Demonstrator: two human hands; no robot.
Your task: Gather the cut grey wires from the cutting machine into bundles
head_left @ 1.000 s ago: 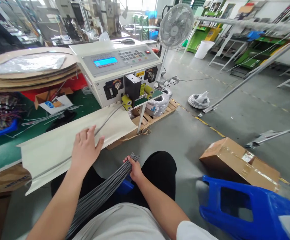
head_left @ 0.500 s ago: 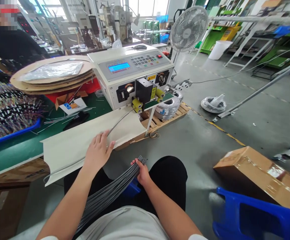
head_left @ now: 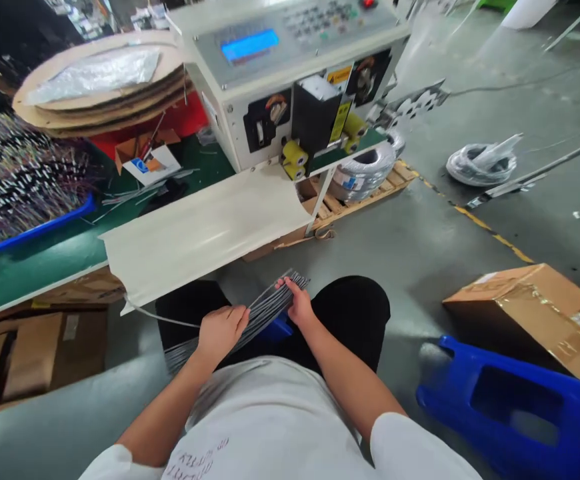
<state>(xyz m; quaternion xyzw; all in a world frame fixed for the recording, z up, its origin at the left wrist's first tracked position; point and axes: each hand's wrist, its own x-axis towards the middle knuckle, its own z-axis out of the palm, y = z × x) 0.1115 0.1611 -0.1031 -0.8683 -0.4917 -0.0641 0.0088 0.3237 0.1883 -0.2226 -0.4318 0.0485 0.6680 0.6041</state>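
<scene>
A bundle of cut grey wires [head_left: 265, 307] lies across my lap. My right hand [head_left: 300, 303] is closed round the bundle's far end. My left hand [head_left: 221, 330] is closed on a single grey wire [head_left: 163, 318] that trails off to the left, and it rests against the bundle's middle. Above my hands a cream tray [head_left: 205, 233] slopes out from a wire-cutting machine [head_left: 295, 73] with a blue display and yellow rollers.
A green bench [head_left: 45, 253] holds cardboard discs [head_left: 95, 87] and a blue bin of coloured wires [head_left: 20, 180]. A blue plastic stool [head_left: 520, 413] and a cardboard box [head_left: 530, 313] stand at my right. Wire coils [head_left: 365, 173] sit on a pallet under the machine.
My left hand left the tray, drew the single grey wire down off it and came to the bundle on my lap. My head tilted down; the right hand kept its hold.
</scene>
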